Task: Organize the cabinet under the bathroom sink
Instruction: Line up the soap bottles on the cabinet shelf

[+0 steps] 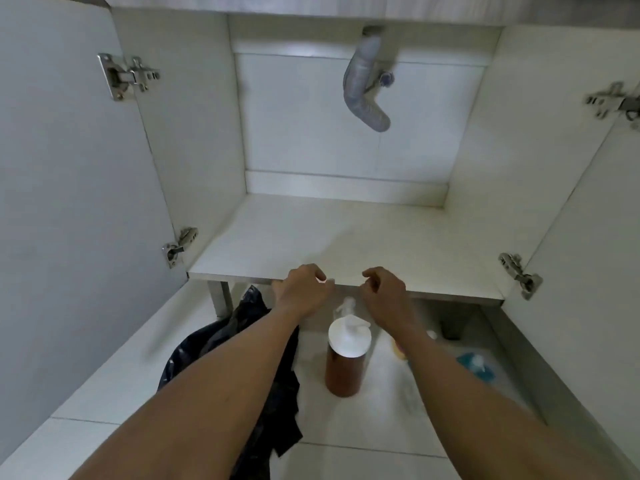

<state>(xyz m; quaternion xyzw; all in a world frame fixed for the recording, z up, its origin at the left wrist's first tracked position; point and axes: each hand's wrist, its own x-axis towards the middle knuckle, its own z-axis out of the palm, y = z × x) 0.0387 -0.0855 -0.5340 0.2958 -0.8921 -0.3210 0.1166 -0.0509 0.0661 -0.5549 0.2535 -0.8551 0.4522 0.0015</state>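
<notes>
The open cabinet has a bare white floor shelf (339,244) and a grey drain hose (362,95) hanging from the top. My left hand (303,289) and my right hand (386,289) hover side by side at the shelf's front edge, fingers loosely curled, holding nothing. On the tiled floor just below them stands a brown pump bottle with a white top (346,358).
A black plastic bag (249,341) lies on the floor under my left forearm. A blue-capped item in clear plastic (479,367) and a yellowish item (398,348) lie at the right, partly hidden. Both doors (69,202) stand open, hinges jutting out.
</notes>
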